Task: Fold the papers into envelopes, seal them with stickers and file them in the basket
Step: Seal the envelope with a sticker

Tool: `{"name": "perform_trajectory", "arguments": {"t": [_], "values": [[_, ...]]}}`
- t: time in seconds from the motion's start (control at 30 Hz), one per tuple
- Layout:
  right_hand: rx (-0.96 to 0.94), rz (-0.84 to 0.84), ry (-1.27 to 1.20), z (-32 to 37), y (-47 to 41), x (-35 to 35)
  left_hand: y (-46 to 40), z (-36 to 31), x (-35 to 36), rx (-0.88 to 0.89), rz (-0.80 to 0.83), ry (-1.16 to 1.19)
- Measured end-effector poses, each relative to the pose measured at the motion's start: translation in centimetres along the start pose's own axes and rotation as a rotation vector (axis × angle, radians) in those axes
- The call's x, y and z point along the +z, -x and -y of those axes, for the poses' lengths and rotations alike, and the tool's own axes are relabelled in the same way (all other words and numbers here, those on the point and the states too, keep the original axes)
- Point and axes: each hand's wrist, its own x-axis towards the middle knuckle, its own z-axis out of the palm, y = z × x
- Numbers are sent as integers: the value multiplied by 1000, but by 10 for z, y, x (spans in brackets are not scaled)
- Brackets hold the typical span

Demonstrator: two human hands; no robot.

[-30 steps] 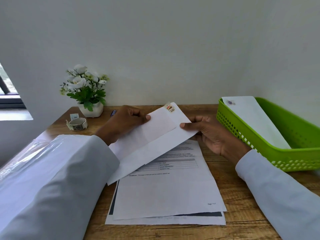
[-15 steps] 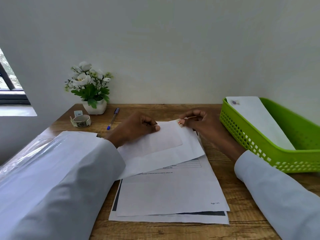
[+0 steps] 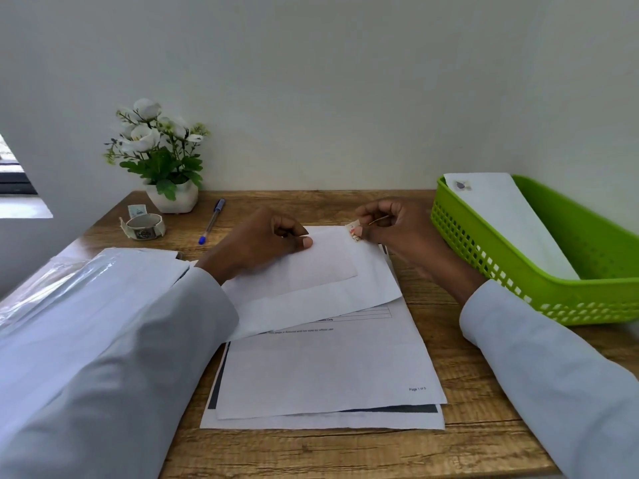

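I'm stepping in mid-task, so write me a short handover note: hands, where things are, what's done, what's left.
Left hand presses the folded envelope onto the paper stack.
Right hand pinches the sticker at the envelope's top right corner.
Done: one sealed envelope lies in the green basket.
Left: press the sticker down, file this envelope, then fold the stack. Sticker roll is far left.

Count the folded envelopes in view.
2: one envelope lies in the green basket, one envelope rests on the paper stack under both hands. Others may be hidden.
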Motion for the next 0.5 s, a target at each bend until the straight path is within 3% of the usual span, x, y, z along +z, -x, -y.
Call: {"name": "perform_trajectory", "arguments": {"t": [0.3, 0.5], "values": [[-24, 7, 5, 5, 4, 3, -10, -22, 12, -40, 45, 8], [-47, 1, -24, 8, 7, 1, -22, -24, 33, -68, -73, -7]]}}
